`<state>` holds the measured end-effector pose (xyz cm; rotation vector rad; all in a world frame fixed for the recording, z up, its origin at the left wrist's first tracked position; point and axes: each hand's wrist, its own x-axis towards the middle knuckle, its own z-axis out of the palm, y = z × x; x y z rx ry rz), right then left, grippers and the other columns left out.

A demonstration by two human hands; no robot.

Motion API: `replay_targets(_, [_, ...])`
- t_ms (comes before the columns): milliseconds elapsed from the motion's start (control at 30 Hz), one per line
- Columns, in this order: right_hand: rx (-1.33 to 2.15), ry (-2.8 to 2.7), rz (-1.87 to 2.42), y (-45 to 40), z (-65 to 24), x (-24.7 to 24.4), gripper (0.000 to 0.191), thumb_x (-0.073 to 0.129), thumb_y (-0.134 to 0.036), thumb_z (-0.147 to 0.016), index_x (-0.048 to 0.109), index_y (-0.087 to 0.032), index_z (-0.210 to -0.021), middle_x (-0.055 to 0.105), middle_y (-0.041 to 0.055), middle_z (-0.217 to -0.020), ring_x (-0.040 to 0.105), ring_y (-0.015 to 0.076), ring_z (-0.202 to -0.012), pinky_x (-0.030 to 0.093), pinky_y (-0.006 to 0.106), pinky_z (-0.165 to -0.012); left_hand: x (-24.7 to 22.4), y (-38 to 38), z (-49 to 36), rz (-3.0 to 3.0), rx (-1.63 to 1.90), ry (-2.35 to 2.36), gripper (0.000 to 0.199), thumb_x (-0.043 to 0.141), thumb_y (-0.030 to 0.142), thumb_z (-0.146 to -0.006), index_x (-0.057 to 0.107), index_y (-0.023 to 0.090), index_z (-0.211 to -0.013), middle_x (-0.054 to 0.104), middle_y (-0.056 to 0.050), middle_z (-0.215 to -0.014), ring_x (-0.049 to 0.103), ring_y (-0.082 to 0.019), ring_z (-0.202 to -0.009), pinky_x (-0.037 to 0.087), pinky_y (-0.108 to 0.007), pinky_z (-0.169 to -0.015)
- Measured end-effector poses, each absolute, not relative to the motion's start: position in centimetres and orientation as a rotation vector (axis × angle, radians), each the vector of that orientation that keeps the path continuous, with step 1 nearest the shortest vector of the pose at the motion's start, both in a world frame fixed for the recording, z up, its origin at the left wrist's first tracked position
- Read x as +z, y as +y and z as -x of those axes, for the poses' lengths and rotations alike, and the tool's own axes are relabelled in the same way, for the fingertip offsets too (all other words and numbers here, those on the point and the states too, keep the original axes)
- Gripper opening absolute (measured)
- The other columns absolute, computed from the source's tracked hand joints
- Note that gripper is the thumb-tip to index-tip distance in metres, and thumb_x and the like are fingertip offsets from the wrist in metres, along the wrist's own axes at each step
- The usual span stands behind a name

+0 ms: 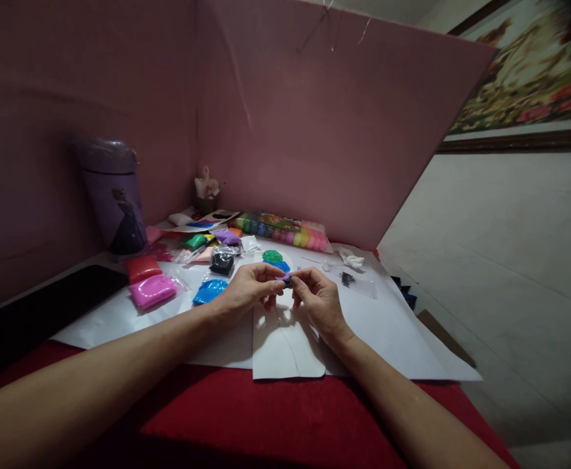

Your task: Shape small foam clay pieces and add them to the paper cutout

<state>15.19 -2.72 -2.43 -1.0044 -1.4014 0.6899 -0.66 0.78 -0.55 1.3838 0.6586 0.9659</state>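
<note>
Between the fingertips of my left hand (252, 286) and my right hand (318, 298) is a small black and purple piece of clay (287, 281). Both hands pinch it above a white card (288, 355). Its exact shape is too small to make out. Just beyond the fingers, green clay (272, 256) and blue clay (280, 266) lie on the card's far end. Left of my left hand are a packet of blue clay (209, 292) and a packet of black clay (222, 262).
Pink (153, 291) and red clay packets (143, 268) lie at the left, near a purple canister (114, 202) and a black flat object (55, 299). A long pack of coloured clay (285, 229) rests against the pink panel (314, 130). White sheets (387, 326) cover the red cloth (246, 417).
</note>
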Motion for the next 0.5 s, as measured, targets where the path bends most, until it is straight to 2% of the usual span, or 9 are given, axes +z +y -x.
replay_targets(200, [0.712,-1.495,0.978,-3.12,-15.18,-2.16,0.021,0.061,-0.037,-0.086,0.066,-0.017,-0.087,0.058,-0.0020,-0.064,0.053,0.0108,-0.053,0.046,0.024,-0.050,-0.46,0.58,0.73,-1.448,0.903,0.665,0.026,0.070,0.033,-0.073,0.069,0.009,-0.082,0.059,0.000,-0.061,0.050,-0.007,-0.044,0.039,-0.022,-0.045])
replay_targets(500, [0.701,-1.471,0.952,-3.21,-15.06,-2.26,0.016,0.066,-0.032,-0.083,0.068,-0.017,-0.088,0.060,-0.0013,-0.067,0.054,0.0107,-0.054,0.047,0.024,-0.049,-0.31,0.36,0.86,-1.482,0.909,0.657,0.024,0.069,0.030,-0.074,0.069,0.008,-0.085,0.062,-0.002,-0.064,0.049,-0.007,-0.046,0.037,-0.021,-0.048])
